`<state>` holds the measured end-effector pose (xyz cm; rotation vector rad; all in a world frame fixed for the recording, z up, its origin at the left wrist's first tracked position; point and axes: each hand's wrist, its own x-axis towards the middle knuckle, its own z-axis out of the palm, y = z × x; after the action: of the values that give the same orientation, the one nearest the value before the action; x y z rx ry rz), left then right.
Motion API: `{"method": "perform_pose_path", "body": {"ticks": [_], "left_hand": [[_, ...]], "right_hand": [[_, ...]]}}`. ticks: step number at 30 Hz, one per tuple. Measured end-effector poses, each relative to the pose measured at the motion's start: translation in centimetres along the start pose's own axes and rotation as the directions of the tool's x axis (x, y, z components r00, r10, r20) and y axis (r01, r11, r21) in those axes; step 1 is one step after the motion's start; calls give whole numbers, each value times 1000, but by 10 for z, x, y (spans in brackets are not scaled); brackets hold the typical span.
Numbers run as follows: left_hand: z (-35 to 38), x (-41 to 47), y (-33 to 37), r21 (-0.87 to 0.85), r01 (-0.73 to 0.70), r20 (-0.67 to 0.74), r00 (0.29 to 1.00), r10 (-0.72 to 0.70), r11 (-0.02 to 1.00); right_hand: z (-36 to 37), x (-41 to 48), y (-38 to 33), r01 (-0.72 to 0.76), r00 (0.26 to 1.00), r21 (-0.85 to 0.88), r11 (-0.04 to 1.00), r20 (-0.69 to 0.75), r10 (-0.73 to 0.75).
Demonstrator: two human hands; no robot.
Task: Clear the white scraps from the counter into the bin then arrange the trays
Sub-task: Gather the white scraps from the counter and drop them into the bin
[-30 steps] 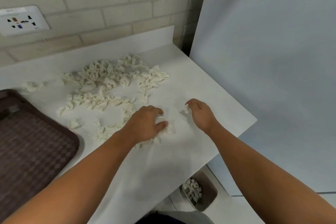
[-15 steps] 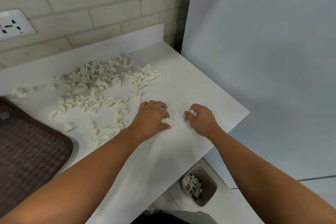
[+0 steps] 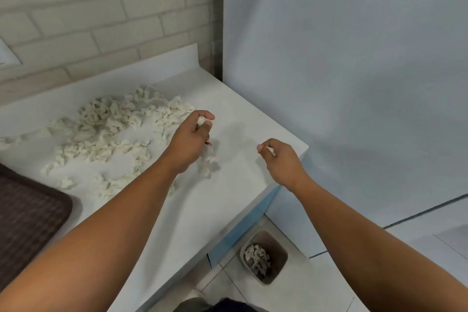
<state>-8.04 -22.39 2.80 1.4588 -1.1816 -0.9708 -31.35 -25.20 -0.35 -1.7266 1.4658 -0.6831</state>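
Both hands are up off the smooth white surface [image 3: 228, 205], 2 small loads in play. The left hand [image 3: 190, 142] is curled, thumb and fingertips pinching a wad of the crumpled white scraps [image 3: 114, 121]. A few more bits sit just beneath it, and I cannot tell whether they hang from the fingers or lie on the surface. The right hand [image 3: 281, 159], near the surface's right corner, nips 1 small piece between thumb and forefinger.

The main scatter lies left of and beyond the left hand, spreading back toward the pale brick wall [image 3: 101, 20]. The small beige square bin [image 3: 279, 248] stands on the floor below the surface's near edge, with a heap already inside. 1 dark brown textured tray [image 3: 30, 215] waits at the far left.

These scraps look feather-light, soft and squashable, like torn tissue. Nothing here seems breakable, so a firm squeeze should be safe. The trouble is likely drift: loose bits may flutter wide or cling to fingers. Raking them into a mound and scooping with cupped palms should beat pinching, with the release made low over the bin.
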Motion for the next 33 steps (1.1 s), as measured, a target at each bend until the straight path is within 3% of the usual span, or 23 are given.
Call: {"method": "perform_pose_path", "body": {"ticks": [5,9,14,18,21,28,31,33], "left_hand": [[36,-12,25,5,16,-169,985,-15,1000],[65,-21,46,-226,25,-273,958,-88,974],[96,-35,67,-397,24,-326,931,-165,917],[120,-49,75,-442,18,-302,939,-168,897],[138,-61,76,-459,46,-265,946,-186,887],[181,-91,74,-472,110,-226,944,-240,875],[195,-100,65,-386,133,-176,961,-214,913],[205,-110,55,-210,97,-71,991,-115,973]], "right_hand": [[-37,-35,20,-37,999,83,996,-4,38],[-52,-53,41,-68,995,114,991,75,59],[-55,-72,52,-24,985,59,998,174,13],[-58,-88,56,-25,974,85,996,227,5],[-63,-100,52,71,973,19,997,219,-74],[-70,-125,43,104,967,150,983,216,-135],[-76,-133,51,61,987,164,985,135,-83],[-82,-137,58,43,994,146,988,97,-57]]}}
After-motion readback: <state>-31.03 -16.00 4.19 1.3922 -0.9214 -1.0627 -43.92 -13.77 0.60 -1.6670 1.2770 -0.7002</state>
